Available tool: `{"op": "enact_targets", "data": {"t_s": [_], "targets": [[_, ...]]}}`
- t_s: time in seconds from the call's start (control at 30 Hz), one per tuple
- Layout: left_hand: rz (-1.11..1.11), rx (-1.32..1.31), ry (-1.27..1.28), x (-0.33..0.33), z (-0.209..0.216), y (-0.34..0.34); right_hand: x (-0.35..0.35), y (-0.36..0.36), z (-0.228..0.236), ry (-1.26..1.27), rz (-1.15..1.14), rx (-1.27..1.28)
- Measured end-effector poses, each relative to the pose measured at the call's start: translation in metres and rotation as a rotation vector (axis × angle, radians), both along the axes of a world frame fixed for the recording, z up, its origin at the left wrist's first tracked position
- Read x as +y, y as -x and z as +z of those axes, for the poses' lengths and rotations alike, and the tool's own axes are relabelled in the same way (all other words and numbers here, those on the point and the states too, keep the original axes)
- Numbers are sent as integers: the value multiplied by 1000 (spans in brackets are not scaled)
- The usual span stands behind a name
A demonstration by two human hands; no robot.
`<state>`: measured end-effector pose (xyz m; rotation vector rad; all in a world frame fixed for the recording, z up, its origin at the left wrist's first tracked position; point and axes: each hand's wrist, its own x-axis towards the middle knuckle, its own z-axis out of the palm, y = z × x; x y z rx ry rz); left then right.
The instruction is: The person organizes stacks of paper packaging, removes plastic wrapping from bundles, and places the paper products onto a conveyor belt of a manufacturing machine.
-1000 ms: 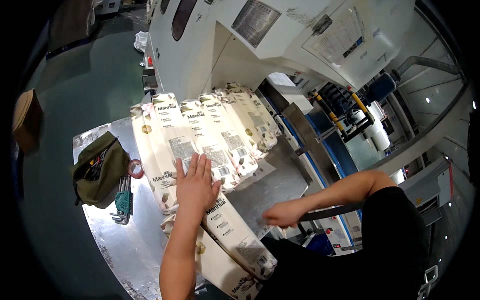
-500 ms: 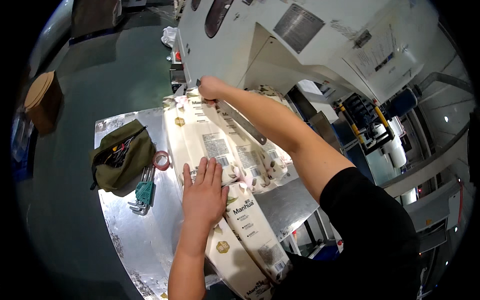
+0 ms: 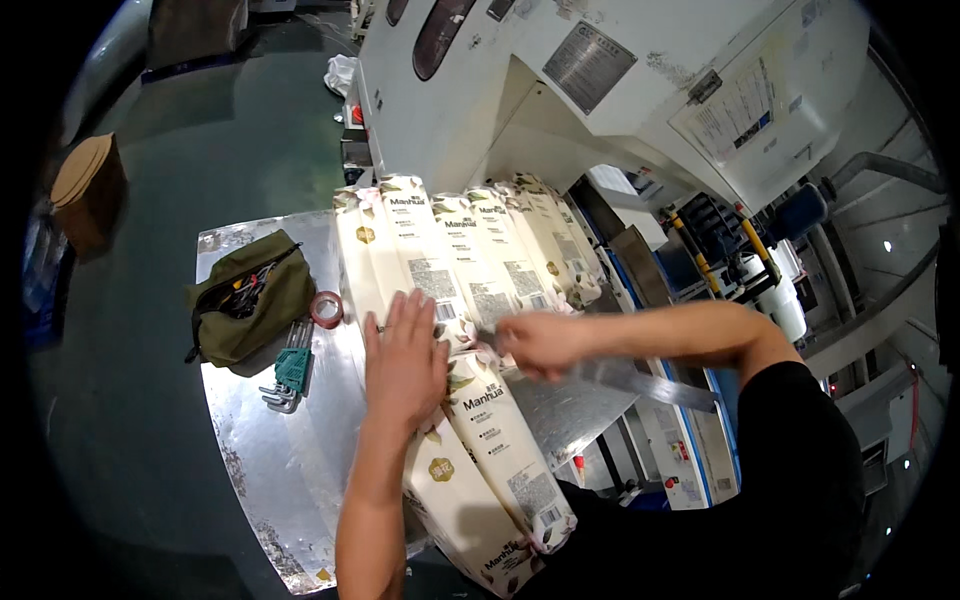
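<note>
My left hand (image 3: 405, 350) lies flat with its fingers stretched out. It rests where a far row of long cream packs (image 3: 375, 265) with printed flowers meets a near pair of the same packs (image 3: 500, 440). Just right of that seam, my right hand (image 3: 540, 345) is closed round a long, flat metal blade (image 3: 650, 385). The blade is smeared by motion; its long part points right, past the wrist, and a short end shows by the packs. The packs lie side by side on a metal table (image 3: 240, 450).
Left of the packs sit an open olive tool pouch (image 3: 250, 300), a roll of reddish tape (image 3: 326, 310) and a hex key set (image 3: 290, 370) in a green holder. A large pale machine (image 3: 450, 110) stands behind. A brown cardboard piece (image 3: 90, 190) is at far left.
My right hand has come back from the packs' far end to beside my left hand, swinging the blade out to the right. The far packs it covered now show. My left hand stays put.
</note>
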<state>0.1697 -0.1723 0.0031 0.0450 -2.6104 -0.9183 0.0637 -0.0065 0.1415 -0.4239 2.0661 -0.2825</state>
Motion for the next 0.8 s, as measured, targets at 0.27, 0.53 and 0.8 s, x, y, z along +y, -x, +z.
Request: {"op": "enact_targets", "data": {"t_s": [0.27, 0.53, 0.8], "targets": [[284, -319, -671, 2, -35, -33, -199, 165, -79, 227, 176, 569], [348, -301, -704, 8, -39, -32, -171, 115, -118, 59, 691, 559], [370, -251, -732, 15, -33, -26, 6, -86, -9, 107, 149, -33]]}}
